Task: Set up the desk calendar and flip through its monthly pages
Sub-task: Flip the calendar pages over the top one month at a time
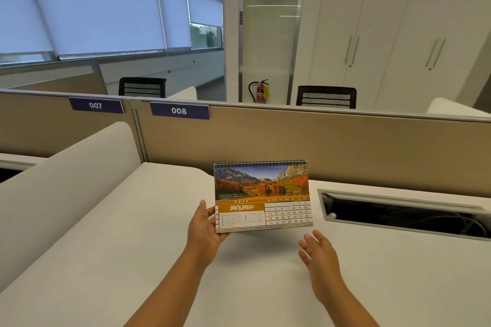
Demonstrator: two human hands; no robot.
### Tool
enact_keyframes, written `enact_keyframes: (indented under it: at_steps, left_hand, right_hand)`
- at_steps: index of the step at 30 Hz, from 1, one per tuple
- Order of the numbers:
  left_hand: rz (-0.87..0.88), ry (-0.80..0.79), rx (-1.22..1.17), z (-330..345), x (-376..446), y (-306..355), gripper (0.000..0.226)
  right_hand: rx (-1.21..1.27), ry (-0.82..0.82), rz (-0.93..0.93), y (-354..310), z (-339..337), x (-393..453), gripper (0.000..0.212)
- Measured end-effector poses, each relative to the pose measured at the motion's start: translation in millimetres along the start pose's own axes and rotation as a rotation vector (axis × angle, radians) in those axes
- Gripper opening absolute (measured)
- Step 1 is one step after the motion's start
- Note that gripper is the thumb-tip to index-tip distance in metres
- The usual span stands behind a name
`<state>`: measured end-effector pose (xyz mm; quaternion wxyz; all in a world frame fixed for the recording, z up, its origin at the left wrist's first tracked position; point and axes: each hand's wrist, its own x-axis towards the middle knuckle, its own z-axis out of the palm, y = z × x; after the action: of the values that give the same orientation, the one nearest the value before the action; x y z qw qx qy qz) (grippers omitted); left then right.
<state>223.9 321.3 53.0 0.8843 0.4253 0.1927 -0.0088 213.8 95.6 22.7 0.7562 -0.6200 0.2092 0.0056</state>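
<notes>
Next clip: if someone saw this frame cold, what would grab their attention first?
The desk calendar at centre, open to January under an orange autumn mountain photo, stands out against the white desk. The left hand holds its lower left corner, while the right hand hovers open just below its right side. Behind, partition labels 007 and 008 and a red fire extinguisher catch the eye.

Bright, even light fills the room, daylight glowing bluish through the blinds point(87, 5) on the left. Shadows on the desk point(127, 233) are faint. Straight lines bow toward the edges, and the far cabinets point(393, 29) look soft.
</notes>
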Motion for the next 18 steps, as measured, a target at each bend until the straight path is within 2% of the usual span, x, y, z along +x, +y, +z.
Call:
enact_keyframes:
  at_steps: [7, 13, 18]
  left_hand:
    - [-0.021, -0.041, -0.072, -2, -6, 1, 0.049]
    - [-0.053, -0.065, -0.116, 0, -13, 5, 0.053]
    - [-0.059, -0.081, -0.135, 2, -23, 7, 0.056]
  right_hand:
    - [-0.104, 0.103, -0.023, -31, -4, 6, 0.041]
    - [-0.218, 0.123, 0.006, -42, -6, 9, 0.043]
    - [-0.248, 0.114, 0.006, -45, -11, 10, 0.03]
